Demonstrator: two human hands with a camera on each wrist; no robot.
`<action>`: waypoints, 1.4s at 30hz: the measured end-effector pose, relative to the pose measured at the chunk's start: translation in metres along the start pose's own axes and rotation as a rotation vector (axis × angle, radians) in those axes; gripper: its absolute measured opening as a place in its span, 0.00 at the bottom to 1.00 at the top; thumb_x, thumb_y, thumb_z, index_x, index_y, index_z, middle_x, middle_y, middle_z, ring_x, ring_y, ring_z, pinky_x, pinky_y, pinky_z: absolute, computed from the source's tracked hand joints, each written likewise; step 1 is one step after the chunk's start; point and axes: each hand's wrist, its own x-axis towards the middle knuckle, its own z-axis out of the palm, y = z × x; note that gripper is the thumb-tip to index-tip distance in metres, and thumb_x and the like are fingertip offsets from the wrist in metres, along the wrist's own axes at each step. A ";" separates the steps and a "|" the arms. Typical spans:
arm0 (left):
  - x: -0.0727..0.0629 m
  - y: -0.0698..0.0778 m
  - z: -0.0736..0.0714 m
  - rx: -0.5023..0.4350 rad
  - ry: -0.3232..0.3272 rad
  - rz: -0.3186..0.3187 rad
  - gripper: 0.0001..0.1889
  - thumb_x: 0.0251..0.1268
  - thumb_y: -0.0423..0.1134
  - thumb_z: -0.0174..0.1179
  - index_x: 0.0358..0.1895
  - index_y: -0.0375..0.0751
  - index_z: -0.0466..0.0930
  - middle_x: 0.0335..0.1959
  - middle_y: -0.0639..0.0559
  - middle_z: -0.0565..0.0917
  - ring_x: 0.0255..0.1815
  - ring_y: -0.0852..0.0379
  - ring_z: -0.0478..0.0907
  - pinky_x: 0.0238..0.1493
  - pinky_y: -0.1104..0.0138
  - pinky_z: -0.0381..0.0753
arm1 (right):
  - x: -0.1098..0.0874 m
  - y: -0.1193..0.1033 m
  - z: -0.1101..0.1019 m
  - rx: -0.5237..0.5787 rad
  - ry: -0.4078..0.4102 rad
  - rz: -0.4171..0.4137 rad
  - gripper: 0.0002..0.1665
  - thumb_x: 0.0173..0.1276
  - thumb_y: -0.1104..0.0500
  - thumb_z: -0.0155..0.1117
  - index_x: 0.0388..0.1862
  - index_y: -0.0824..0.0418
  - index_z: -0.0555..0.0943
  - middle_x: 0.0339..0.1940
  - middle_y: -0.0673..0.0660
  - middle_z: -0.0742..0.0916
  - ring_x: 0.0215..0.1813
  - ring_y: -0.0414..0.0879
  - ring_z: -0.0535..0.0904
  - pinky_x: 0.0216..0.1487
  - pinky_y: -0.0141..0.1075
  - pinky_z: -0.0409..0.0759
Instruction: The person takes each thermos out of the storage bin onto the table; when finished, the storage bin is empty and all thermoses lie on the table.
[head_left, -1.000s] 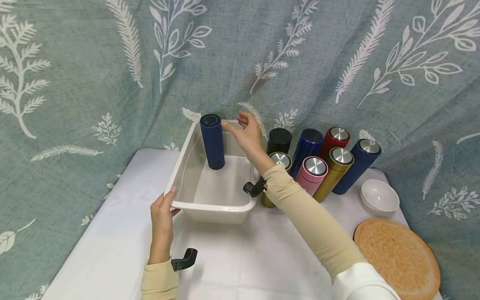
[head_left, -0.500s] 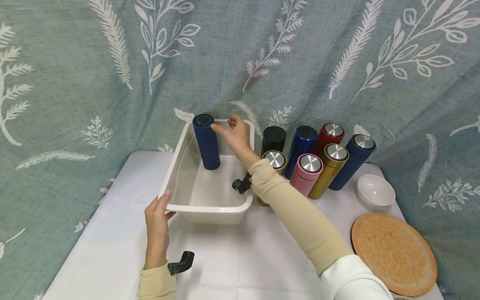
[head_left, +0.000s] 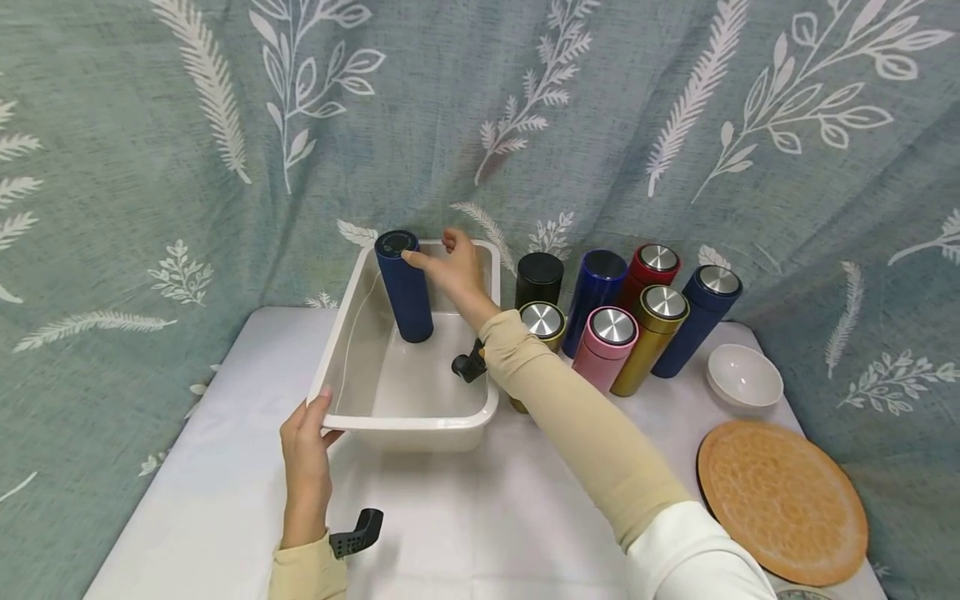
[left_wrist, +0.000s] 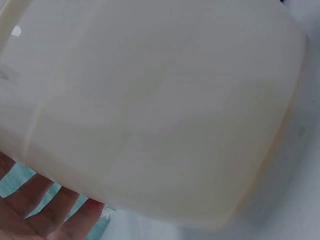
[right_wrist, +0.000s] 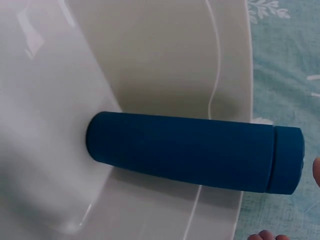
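Note:
A navy blue vacuum flask [head_left: 408, 300] stands in the off-white plastic tub [head_left: 420, 422], near its far left corner. It rises above the rim, lid uppermost. My right hand [head_left: 459, 271] is spread beside the lid, thumb pointing at it. The right wrist view shows a small space between the thumb [right_wrist: 317, 171] and the flask's lid [right_wrist: 288, 160], the other fingertips [right_wrist: 266, 235] being lower down. At the near left corner of the tub, my left hand [head_left: 305, 450] grips the rim, thumb on top; its fingers [left_wrist: 50, 215] show beyond the tub's edge.
Several flasks stand right of the tub, including a black one [head_left: 538, 279], a pink one [head_left: 606, 350], a red one [head_left: 651, 271] and another navy one [head_left: 697, 321]. Farther right are a white bowl [head_left: 745, 377] and a round orange-brown board [head_left: 782, 500]. A patterned curtain [head_left: 450, 108] hangs behind.
The head view has shifted, so the scene sits farther left. My right thumb overlaps the flask's lid more than before. The flask stays in the tub, and my left hand keeps its grip.

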 end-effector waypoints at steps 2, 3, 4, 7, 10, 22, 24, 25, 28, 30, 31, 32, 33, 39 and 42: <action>0.000 0.000 0.000 -0.007 0.001 -0.004 0.26 0.77 0.53 0.49 0.68 0.41 0.76 0.64 0.44 0.79 0.55 0.60 0.77 0.42 0.82 0.79 | 0.002 0.001 0.002 -0.016 -0.007 0.003 0.49 0.63 0.46 0.74 0.77 0.58 0.63 0.74 0.56 0.73 0.75 0.51 0.69 0.70 0.46 0.73; 0.000 0.000 0.000 -0.009 0.002 -0.006 0.26 0.77 0.53 0.49 0.68 0.41 0.76 0.64 0.44 0.78 0.55 0.60 0.77 0.42 0.82 0.79 | 0.003 0.002 0.003 -0.020 -0.007 0.005 0.49 0.62 0.45 0.75 0.77 0.57 0.63 0.74 0.56 0.73 0.74 0.52 0.69 0.70 0.46 0.73; 0.000 0.000 0.000 -0.010 0.003 -0.009 0.26 0.77 0.53 0.49 0.68 0.41 0.76 0.63 0.44 0.78 0.55 0.61 0.77 0.42 0.82 0.79 | 0.004 0.002 0.004 -0.026 -0.007 0.004 0.50 0.62 0.45 0.75 0.77 0.57 0.63 0.74 0.56 0.73 0.74 0.52 0.69 0.70 0.46 0.73; -0.001 0.000 0.000 -0.012 0.010 -0.011 0.26 0.77 0.52 0.49 0.68 0.40 0.76 0.63 0.45 0.78 0.54 0.62 0.77 0.42 0.82 0.80 | 0.006 0.002 0.007 -0.053 -0.011 -0.001 0.51 0.61 0.44 0.75 0.77 0.56 0.63 0.75 0.56 0.73 0.75 0.52 0.69 0.70 0.46 0.74; -0.001 0.001 0.000 -0.008 0.012 -0.003 0.26 0.77 0.52 0.48 0.68 0.40 0.76 0.63 0.44 0.78 0.55 0.62 0.77 0.42 0.82 0.79 | 0.007 0.002 0.009 -0.072 -0.002 -0.007 0.51 0.60 0.43 0.76 0.77 0.56 0.64 0.74 0.55 0.74 0.74 0.51 0.70 0.70 0.45 0.74; 0.000 0.001 0.002 -0.003 0.010 -0.003 0.27 0.77 0.52 0.48 0.68 0.40 0.75 0.65 0.43 0.78 0.55 0.62 0.77 0.42 0.83 0.79 | 0.014 0.001 0.011 -0.168 -0.030 -0.031 0.55 0.57 0.45 0.79 0.79 0.54 0.62 0.75 0.53 0.73 0.75 0.48 0.70 0.71 0.43 0.74; 0.000 0.001 0.002 0.002 0.016 -0.001 0.27 0.77 0.52 0.48 0.68 0.39 0.75 0.65 0.42 0.78 0.54 0.62 0.77 0.42 0.83 0.79 | 0.015 0.002 0.011 -0.179 -0.045 -0.040 0.56 0.56 0.46 0.80 0.79 0.54 0.61 0.76 0.53 0.73 0.75 0.48 0.69 0.71 0.43 0.73; 0.000 0.001 0.002 0.002 0.018 0.000 0.27 0.77 0.52 0.48 0.68 0.39 0.75 0.65 0.42 0.78 0.54 0.62 0.77 0.42 0.83 0.79 | 0.015 0.002 0.011 -0.182 -0.057 -0.043 0.56 0.56 0.46 0.80 0.79 0.54 0.61 0.76 0.53 0.73 0.76 0.48 0.69 0.72 0.43 0.73; 0.000 0.001 0.002 0.006 0.021 0.002 0.27 0.77 0.52 0.48 0.68 0.39 0.75 0.65 0.42 0.78 0.54 0.63 0.77 0.42 0.83 0.78 | 0.016 0.002 0.012 -0.193 -0.094 -0.054 0.57 0.56 0.46 0.80 0.79 0.55 0.60 0.76 0.54 0.73 0.76 0.49 0.69 0.72 0.43 0.72; 0.000 0.001 0.001 0.002 0.019 0.004 0.27 0.77 0.52 0.47 0.68 0.39 0.75 0.66 0.41 0.78 0.54 0.62 0.77 0.42 0.83 0.78 | 0.015 0.003 0.014 -0.190 -0.123 -0.051 0.57 0.57 0.46 0.80 0.80 0.54 0.60 0.76 0.54 0.73 0.76 0.49 0.69 0.72 0.43 0.73; 0.000 0.001 0.002 0.003 0.018 0.006 0.27 0.77 0.52 0.47 0.68 0.40 0.75 0.66 0.41 0.78 0.55 0.62 0.77 0.42 0.83 0.78 | 0.014 0.003 0.014 -0.188 -0.134 -0.053 0.57 0.57 0.46 0.79 0.80 0.55 0.60 0.76 0.55 0.73 0.76 0.49 0.69 0.72 0.43 0.73; 0.000 0.001 0.002 0.003 0.017 0.006 0.27 0.77 0.52 0.47 0.68 0.40 0.76 0.66 0.41 0.78 0.55 0.62 0.77 0.42 0.83 0.78 | 0.014 0.003 0.015 -0.184 -0.141 -0.056 0.57 0.57 0.47 0.79 0.80 0.55 0.60 0.76 0.55 0.73 0.76 0.50 0.69 0.72 0.44 0.73; 0.000 0.001 0.002 0.001 0.016 0.006 0.27 0.77 0.52 0.47 0.68 0.40 0.76 0.66 0.41 0.78 0.55 0.61 0.77 0.42 0.83 0.78 | 0.013 0.003 0.016 -0.181 -0.147 -0.057 0.56 0.57 0.47 0.79 0.80 0.55 0.60 0.75 0.56 0.73 0.75 0.50 0.69 0.72 0.44 0.73; 0.000 0.001 0.002 0.002 0.018 -0.001 0.27 0.77 0.52 0.48 0.68 0.38 0.75 0.65 0.41 0.78 0.55 0.61 0.76 0.42 0.83 0.78 | 0.013 0.005 0.022 -0.196 -0.137 -0.090 0.53 0.57 0.47 0.79 0.78 0.55 0.63 0.73 0.56 0.76 0.73 0.51 0.72 0.70 0.44 0.74; 0.000 0.001 0.002 0.003 0.020 -0.002 0.27 0.77 0.52 0.48 0.68 0.38 0.75 0.65 0.42 0.78 0.55 0.60 0.76 0.42 0.83 0.78 | 0.014 0.008 0.024 -0.206 -0.125 -0.093 0.51 0.57 0.47 0.79 0.76 0.54 0.66 0.71 0.55 0.77 0.72 0.50 0.73 0.70 0.43 0.74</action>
